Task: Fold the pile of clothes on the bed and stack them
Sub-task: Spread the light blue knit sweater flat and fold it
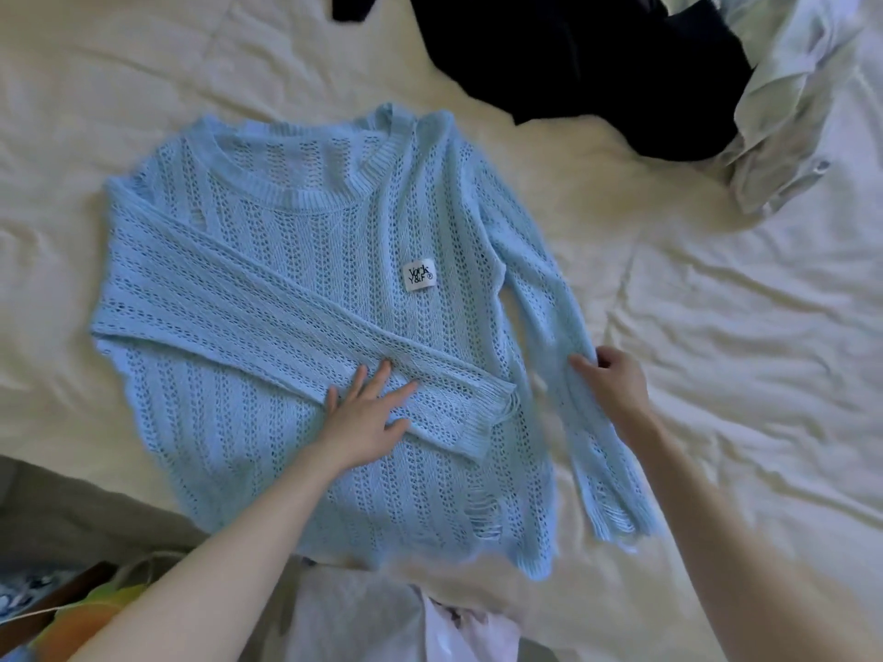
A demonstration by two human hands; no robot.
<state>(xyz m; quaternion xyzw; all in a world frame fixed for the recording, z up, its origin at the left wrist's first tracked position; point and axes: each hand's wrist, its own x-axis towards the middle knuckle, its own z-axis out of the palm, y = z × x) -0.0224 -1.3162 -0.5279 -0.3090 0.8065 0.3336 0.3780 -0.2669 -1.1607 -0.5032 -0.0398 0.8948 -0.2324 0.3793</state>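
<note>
The folded sleeve of the light-blue open-knit sweater (296,289) is pinned flat by the spread left hand (368,413); the other sleeve is pinched by the right hand (616,382), likely for folding across.

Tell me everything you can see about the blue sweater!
The blue sweater is a light blue, holey open knit with a ribbed round neck and a small white label on its chest. It lies flat, front up, on the cream bed sheet. One sleeve is folded across its body, under the flat left hand. The right hand pinches the other sleeve. Its hem and cuffs look frayed.
</note>
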